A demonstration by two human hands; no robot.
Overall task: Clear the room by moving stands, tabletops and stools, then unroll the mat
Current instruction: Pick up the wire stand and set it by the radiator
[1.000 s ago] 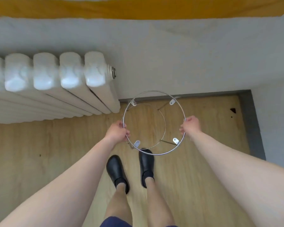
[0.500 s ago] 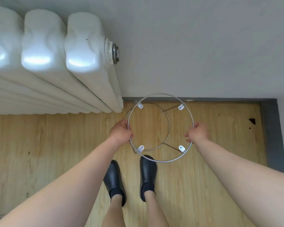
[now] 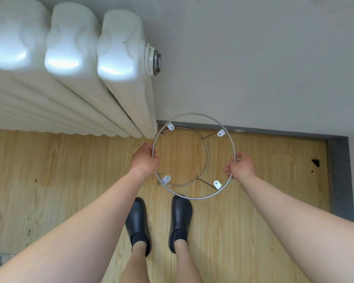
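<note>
A round metal wire stand with a large top ring, a smaller lower ring and several white mounting tabs stands upright over the wooden floor, close to the wall corner. My left hand grips the top ring on its left side. My right hand grips the ring on its right side. The stand's feet are hidden below the rings, so I cannot tell whether it touches the floor.
A white radiator hangs on the wall just left of the stand, almost touching the ring. A grey skirting runs along the wall and the right side. My black shoes stand directly behind the stand.
I have stepped closer to the wall and bent down. The stand has moved toward the corner beside the radiator, still held by both hands.
</note>
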